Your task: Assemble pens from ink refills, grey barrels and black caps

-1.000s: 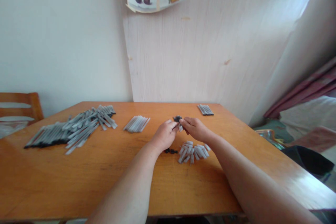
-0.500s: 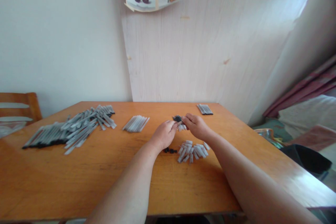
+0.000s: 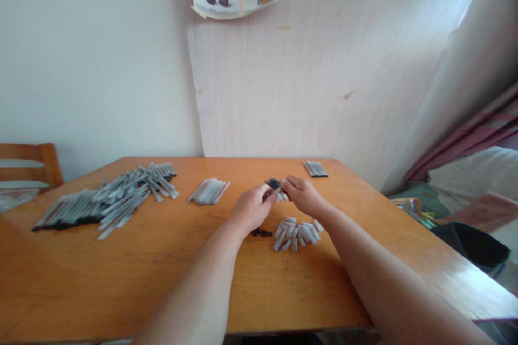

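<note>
My left hand and my right hand meet over the middle right of the table. A short stretch of a slim pale pen-like tube shows between them. My right fingers are closed around one end; the left thumb and forefinger hold the other, mostly hidden. Just behind lies a bunch of small pieces with black ends, partly covered by the hands. Nearer me is a loose pile of short whitish caps. Beside my left wrist sit several small black plugs.
On the wooden table, a large heap of pale tubes with black ends lies at left. A row of whitish tubes is left of my hands. Another row with black ends lies far right. A black bin stands beyond the right edge.
My left thumb and forefinger have parted slightly at the tube, and the left hand has shifted a little. My right hand stays nearly in place. The piles look unchanged.
</note>
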`<action>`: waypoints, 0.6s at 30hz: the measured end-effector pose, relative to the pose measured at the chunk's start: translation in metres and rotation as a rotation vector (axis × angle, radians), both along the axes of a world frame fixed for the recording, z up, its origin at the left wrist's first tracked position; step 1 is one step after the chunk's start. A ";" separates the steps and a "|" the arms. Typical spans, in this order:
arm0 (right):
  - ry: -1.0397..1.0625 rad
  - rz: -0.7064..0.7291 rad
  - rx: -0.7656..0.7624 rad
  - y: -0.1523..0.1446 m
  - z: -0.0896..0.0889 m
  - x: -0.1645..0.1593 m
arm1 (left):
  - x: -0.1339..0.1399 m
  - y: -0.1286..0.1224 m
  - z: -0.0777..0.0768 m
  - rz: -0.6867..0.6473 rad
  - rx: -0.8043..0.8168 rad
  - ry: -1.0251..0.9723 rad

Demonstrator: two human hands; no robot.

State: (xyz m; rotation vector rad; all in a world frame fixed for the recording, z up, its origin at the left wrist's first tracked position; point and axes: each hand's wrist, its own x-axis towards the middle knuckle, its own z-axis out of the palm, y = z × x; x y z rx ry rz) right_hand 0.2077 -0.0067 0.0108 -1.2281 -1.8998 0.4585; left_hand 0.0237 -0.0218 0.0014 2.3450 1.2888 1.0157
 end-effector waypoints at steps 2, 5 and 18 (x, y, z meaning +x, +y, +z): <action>0.006 -0.022 -0.004 0.001 -0.001 0.001 | -0.001 0.000 0.001 -0.002 -0.029 0.035; 0.018 -0.028 -0.023 0.001 0.001 0.002 | -0.001 -0.001 0.002 -0.004 -0.045 0.057; 0.124 0.006 -0.094 -0.002 0.006 0.000 | 0.001 0.001 -0.001 -0.033 -0.035 -0.092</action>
